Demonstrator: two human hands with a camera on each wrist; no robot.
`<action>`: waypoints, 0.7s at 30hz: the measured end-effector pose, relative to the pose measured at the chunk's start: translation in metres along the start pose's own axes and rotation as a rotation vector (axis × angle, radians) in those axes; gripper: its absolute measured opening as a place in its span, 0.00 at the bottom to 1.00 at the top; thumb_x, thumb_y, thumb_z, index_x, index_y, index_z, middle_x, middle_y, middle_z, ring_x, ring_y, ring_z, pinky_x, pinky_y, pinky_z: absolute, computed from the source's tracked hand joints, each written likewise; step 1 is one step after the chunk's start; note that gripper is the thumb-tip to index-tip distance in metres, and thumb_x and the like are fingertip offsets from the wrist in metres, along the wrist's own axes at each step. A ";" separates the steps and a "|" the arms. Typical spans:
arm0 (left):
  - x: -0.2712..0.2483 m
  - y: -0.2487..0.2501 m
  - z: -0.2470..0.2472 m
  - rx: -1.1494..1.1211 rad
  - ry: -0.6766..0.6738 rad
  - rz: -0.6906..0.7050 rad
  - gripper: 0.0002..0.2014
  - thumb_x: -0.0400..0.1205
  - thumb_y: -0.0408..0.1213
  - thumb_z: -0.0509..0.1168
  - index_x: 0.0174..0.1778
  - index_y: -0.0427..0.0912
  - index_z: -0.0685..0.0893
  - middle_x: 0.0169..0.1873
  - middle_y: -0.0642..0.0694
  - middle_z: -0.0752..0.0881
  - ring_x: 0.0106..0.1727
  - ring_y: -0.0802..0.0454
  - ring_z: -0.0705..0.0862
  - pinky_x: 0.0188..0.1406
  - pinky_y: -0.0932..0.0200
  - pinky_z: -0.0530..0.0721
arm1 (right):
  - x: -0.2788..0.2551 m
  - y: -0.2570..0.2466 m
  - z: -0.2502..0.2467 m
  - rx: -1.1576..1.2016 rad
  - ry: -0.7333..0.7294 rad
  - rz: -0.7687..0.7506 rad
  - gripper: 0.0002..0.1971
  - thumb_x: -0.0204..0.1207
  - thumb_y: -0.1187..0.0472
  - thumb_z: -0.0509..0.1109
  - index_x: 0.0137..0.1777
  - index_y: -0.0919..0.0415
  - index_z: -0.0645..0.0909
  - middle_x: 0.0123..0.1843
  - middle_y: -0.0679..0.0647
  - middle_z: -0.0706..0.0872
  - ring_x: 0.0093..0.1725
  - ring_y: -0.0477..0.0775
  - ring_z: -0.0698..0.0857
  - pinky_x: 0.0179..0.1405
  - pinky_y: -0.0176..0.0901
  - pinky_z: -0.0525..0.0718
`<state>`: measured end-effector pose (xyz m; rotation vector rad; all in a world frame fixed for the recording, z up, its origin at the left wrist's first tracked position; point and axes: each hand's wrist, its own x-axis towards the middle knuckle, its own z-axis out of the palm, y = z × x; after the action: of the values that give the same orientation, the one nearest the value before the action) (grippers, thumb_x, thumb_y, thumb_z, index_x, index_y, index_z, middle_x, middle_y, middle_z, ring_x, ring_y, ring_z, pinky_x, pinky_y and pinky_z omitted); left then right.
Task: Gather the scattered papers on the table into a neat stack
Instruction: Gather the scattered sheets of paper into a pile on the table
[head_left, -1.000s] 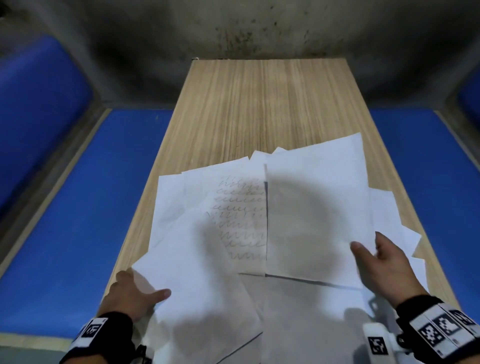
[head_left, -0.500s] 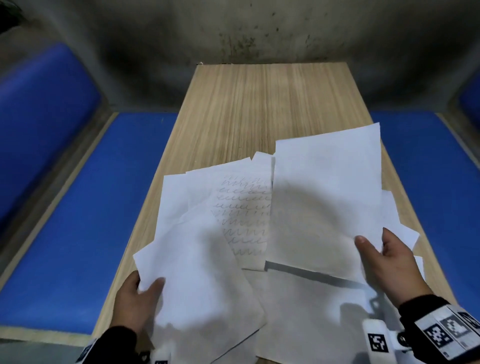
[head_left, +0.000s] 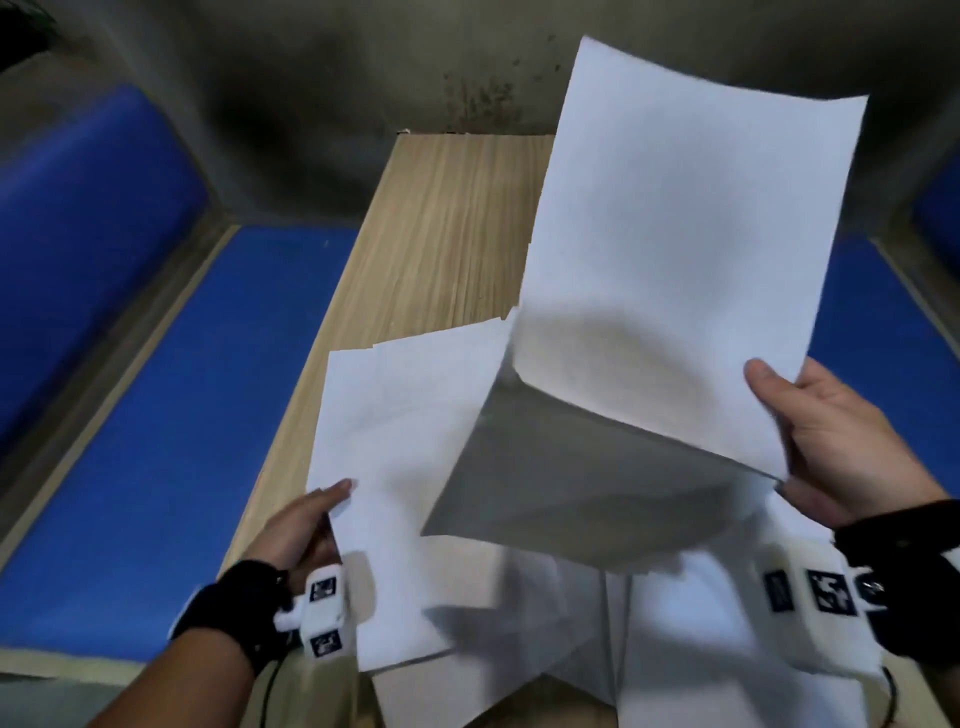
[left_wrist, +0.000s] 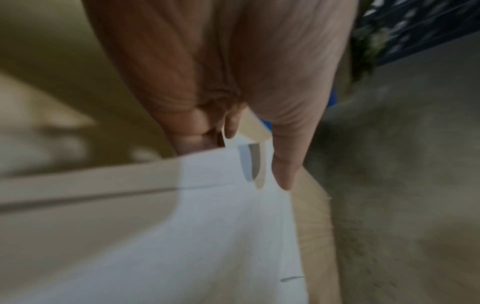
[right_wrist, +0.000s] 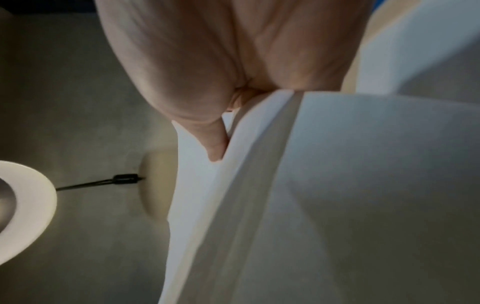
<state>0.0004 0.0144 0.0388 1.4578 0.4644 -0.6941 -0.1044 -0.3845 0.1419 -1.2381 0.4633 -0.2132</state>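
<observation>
Head view is showing the right hand (head_left: 852, 441) pinching a raised sheet (head_left: 675, 249) by its near right corner, thumb on top and fingers underneath, so that the page is standing tilted up over the wooden table (head_left: 447, 228). Its underside is showing grey in shadow, and the right wrist view suggests more than one sheet edge is sitting in that pinch. The left hand (head_left: 306, 525) is gripping the left edge of the lower papers (head_left: 405, 441), thumb laid across the top, and the left wrist view is confirming the thumb (left_wrist: 283, 164) pressing on white paper at the table's edge. More loose sheets (head_left: 675, 623) are lying fanned out beneath, toward the person.

To do this step well, the lifted sheet probably wants bringing across and down onto the left-hand bundle — not dropping flat, since a page held by one corner is floppy and is already bowing. Leading with the far edge and letting the left thumb open briefly to admit it should keep the pile from sliding. The left hand is best staying as the anchor, squaring each new page against its own edge. Some papers are overhanging the table near the right wrist, and a careless sweep could push them off.
</observation>
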 end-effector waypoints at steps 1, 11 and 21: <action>-0.004 -0.013 0.008 -0.004 -0.035 -0.066 0.11 0.86 0.36 0.61 0.47 0.31 0.83 0.20 0.38 0.88 0.14 0.46 0.84 0.12 0.64 0.80 | 0.008 0.007 0.005 0.014 0.004 0.009 0.14 0.86 0.64 0.58 0.65 0.57 0.82 0.57 0.57 0.91 0.51 0.53 0.92 0.47 0.47 0.91; 0.002 -0.059 -0.002 0.275 -0.049 -0.154 0.12 0.83 0.32 0.66 0.36 0.28 0.80 0.16 0.42 0.81 0.16 0.49 0.78 0.29 0.57 0.74 | 0.054 0.135 0.022 -0.467 0.086 0.235 0.11 0.77 0.50 0.65 0.46 0.54 0.86 0.55 0.55 0.91 0.56 0.58 0.89 0.65 0.60 0.83; 0.011 -0.056 0.024 0.398 -0.154 -0.140 0.14 0.69 0.41 0.80 0.47 0.39 0.92 0.45 0.47 0.94 0.44 0.57 0.93 0.53 0.58 0.89 | 0.046 0.178 0.049 -0.657 0.140 0.362 0.20 0.83 0.55 0.59 0.52 0.75 0.82 0.51 0.68 0.88 0.47 0.62 0.85 0.56 0.51 0.83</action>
<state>-0.0324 -0.0098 -0.0075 1.7374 0.3213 -1.0462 -0.0574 -0.3035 -0.0241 -1.7522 0.9146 0.1806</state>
